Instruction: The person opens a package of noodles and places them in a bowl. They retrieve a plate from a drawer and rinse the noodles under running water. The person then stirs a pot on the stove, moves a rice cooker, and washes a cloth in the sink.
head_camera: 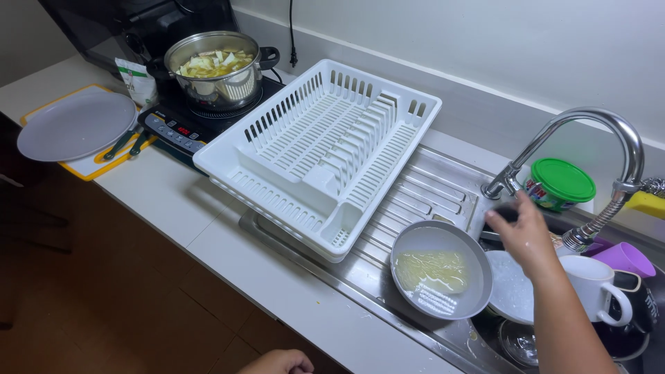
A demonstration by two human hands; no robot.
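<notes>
head view, sink right: your right hand, fingers spread and holding nothing, reaches toward the faucet base; left hand loosely curled at near edge, grip unclear. grey bowl with soapy water sits near-left; keep your wrist above its rim.

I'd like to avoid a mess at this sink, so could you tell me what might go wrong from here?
1. The grey bowl, still holding cloudy liquid, sits tilted on the sink's edge; a nudge from the right hand reaching past it could tip it.
2. The white mug, purple cup and other dishes are piled tightly in the sink, so they may knock or chip.
3. The white dish rack rests partly against the induction cooker with its full pot.
</notes>
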